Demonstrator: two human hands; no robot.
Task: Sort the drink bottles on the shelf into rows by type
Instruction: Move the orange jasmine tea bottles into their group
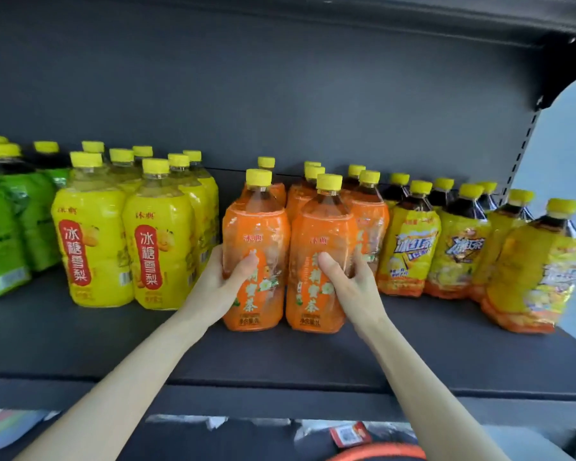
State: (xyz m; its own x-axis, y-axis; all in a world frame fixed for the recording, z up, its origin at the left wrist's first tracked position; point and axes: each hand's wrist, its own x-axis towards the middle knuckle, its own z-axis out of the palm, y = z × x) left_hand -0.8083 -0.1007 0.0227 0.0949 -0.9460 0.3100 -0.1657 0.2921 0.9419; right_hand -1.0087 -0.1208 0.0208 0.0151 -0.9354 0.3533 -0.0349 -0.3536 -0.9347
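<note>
Two orange-labelled bottles stand side by side at the front of the dark shelf [280, 357]. My left hand [225, 281] grips the left orange bottle [255, 234], thumb across its label. My right hand [346, 281] grips the right orange bottle [323, 234] the same way. Several more orange bottles [368, 207] stand behind them. To the left are rows of yellow pear-drink bottles [90, 234] and green bottles [4, 234]. To the right are iced-tea bottles with dark liquid [409, 244], the nearest one [539, 271] at the far right.
The shelf has a dark back wall [280, 94] and an upright post [526, 141] at the right. A strip of bare shelf runs in front of the bottles. Below the shelf edge lie blurred packages [350, 434].
</note>
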